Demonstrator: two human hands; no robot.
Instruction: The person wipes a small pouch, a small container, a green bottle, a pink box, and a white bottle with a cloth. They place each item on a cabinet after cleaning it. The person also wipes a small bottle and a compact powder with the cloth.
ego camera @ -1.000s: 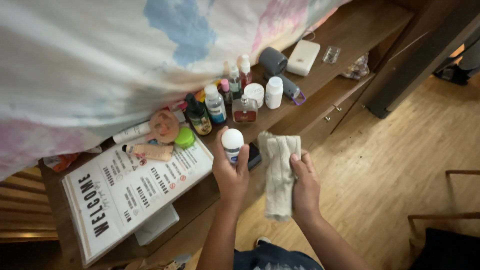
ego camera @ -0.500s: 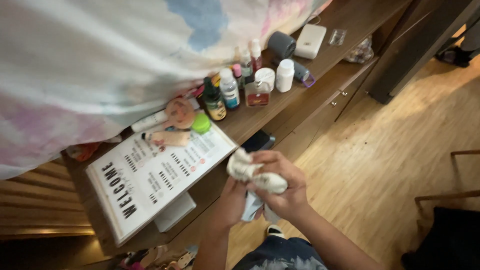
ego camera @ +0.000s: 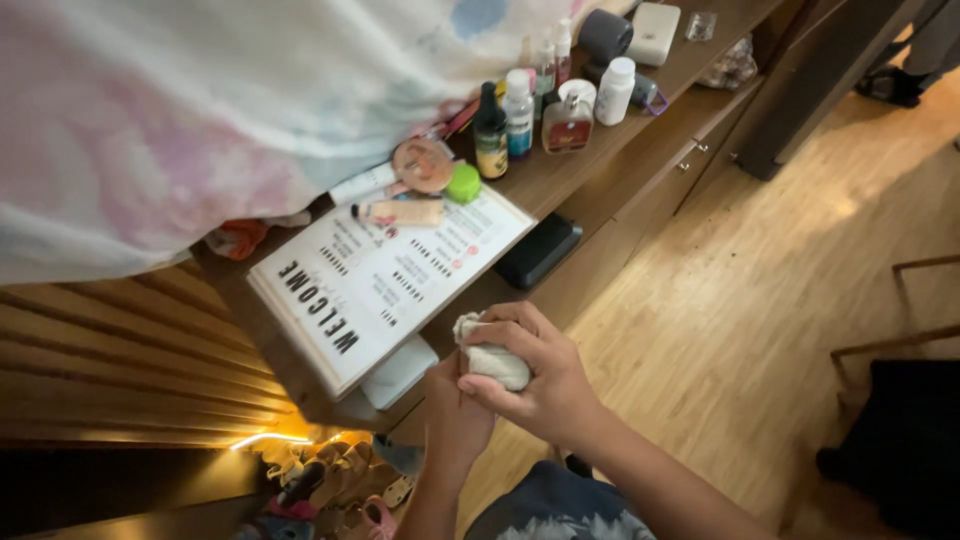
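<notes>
Cloth [ego camera: 492,358] is now bunched into a wad, low centre of frame, right hand [ego camera: 540,375] fingers wrapped around it, left hand [ego camera: 455,415] underneath, grip hidden. Looks like mid-wipe; the shelf [ego camera: 560,170] seems next.

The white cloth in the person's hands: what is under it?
The white cloth is bunched under the right hand; the left hand rises beneath it. Whatever the left hand grips is covered by cloth and fingers, so it cannot be seen.
</notes>
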